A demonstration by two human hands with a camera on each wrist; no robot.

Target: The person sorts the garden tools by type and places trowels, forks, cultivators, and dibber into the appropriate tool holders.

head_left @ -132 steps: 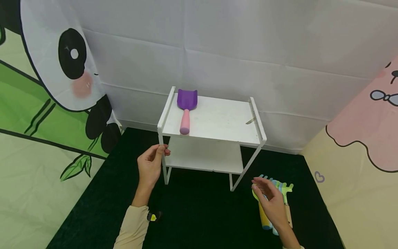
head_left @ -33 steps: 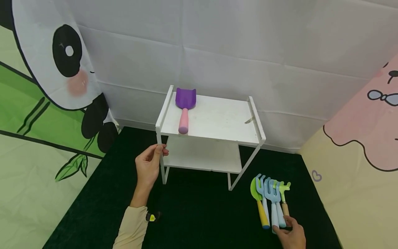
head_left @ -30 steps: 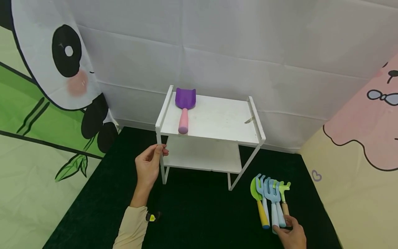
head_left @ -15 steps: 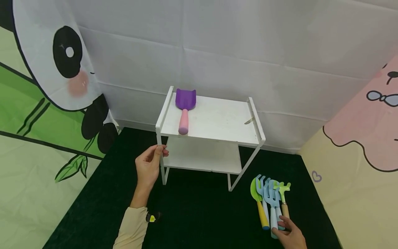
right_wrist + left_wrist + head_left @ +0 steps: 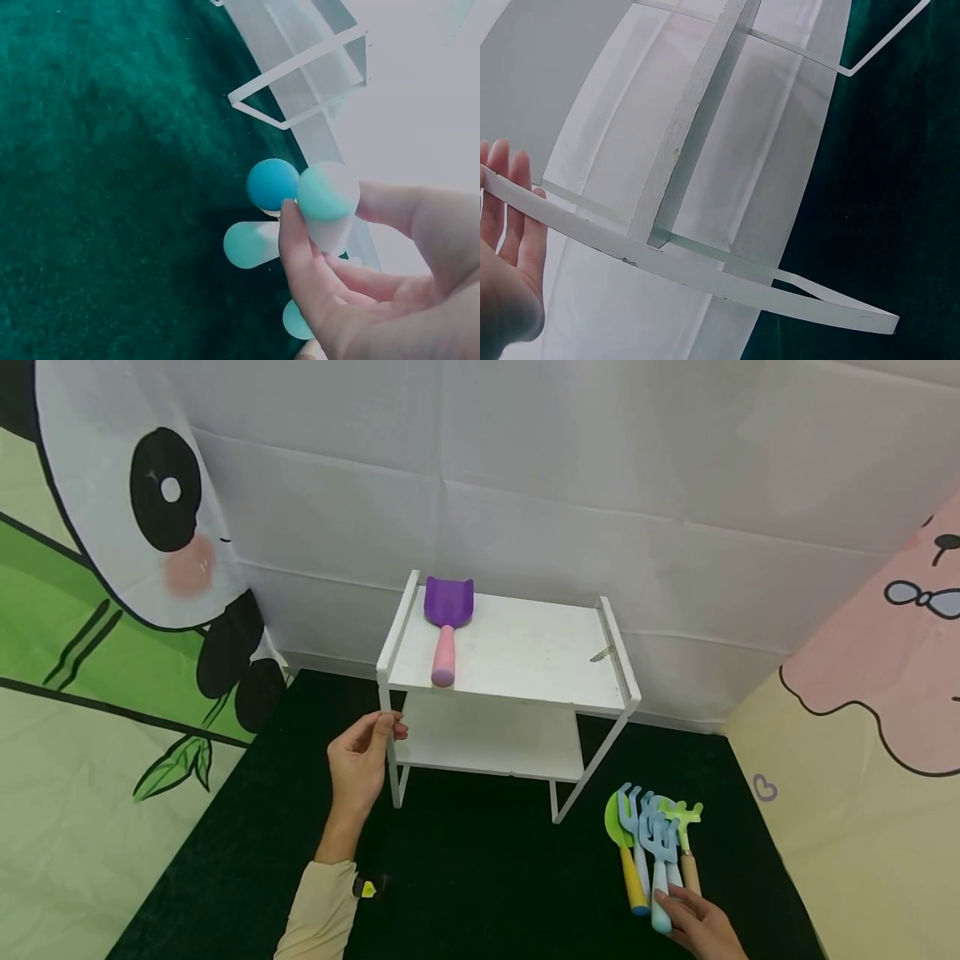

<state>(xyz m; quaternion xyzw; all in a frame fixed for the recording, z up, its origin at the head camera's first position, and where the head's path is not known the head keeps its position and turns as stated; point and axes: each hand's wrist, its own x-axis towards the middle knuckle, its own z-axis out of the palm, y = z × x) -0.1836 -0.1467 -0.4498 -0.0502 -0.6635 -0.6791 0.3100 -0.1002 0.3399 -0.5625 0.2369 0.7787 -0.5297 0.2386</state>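
My left hand (image 5: 358, 767) grips the front left leg of a white two-tier shelf (image 5: 540, 647); in the left wrist view its fingers (image 5: 531, 232) curl round the white frame. On the top board, at the left, lies a toy shovel (image 5: 448, 610) with a purple scoop and pink handle. My right hand (image 5: 697, 920) pinches the handle of a light blue hand fork (image 5: 660, 870) near its end. Beside and under that fork lie a green trowel with a yellow handle (image 5: 634, 881), other light blue tools (image 5: 628, 814) and a green rake with a wooden handle (image 5: 684, 818).
Dark green carpet (image 5: 480, 868) covers the floor. Behind the shelf hangs a white sheet (image 5: 540, 468), with printed cartoon cloths at the left (image 5: 67, 802) and right (image 5: 862, 827). A small black and yellow object (image 5: 366, 888) shows by my left cuff.
My right hand moved from above the tools down to their handles and took hold of the light blue fork, which has shifted slightly toward me. My left hand stays on the shelf leg.
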